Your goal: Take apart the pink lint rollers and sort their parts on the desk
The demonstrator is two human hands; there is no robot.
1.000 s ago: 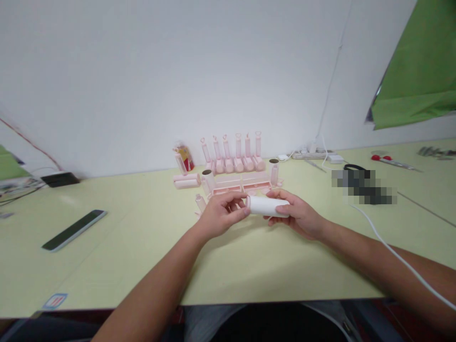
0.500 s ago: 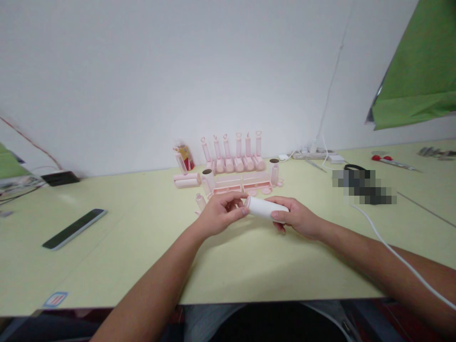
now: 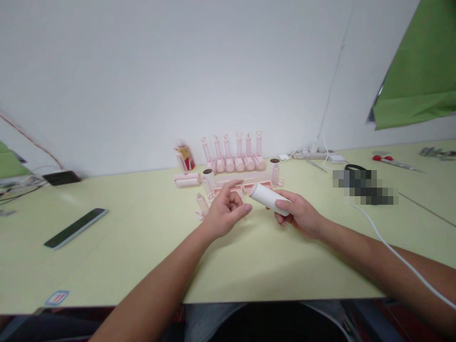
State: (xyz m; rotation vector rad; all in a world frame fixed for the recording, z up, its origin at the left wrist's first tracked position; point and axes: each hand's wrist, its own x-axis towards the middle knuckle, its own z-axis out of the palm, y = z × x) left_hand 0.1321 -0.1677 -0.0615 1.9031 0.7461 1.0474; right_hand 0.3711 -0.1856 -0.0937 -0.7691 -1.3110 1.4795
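A white sticky-paper roll [image 3: 268, 196], like that of a lint roller, is gripped near its right end by my right hand [image 3: 298, 213]. It tilts with its pink-edged left end up. Just left of that end is my left hand [image 3: 228, 212], off the roll, with index finger and thumb spread and the other fingers curled. Behind the hands lie open pink casings [image 3: 257, 187], partly hidden by my left hand. A clear-and-pink handle [image 3: 202, 203] stands beside my left wrist. Two rolls with brown cores stand upright, one at left [image 3: 208, 175] and one at right [image 3: 274, 166].
Several pink lint rollers [image 3: 239, 159] line the wall, with another [image 3: 187, 180] to their left. A dark flat device [image 3: 76, 228] lies at left. Tweezers with red parts [image 3: 395, 162], a power strip [image 3: 309, 155] and a white cable [image 3: 384, 240] are at right.
My left hand has come away from the roll's left end and its index finger has stretched out. The roll's left end has tipped upward in my right hand.
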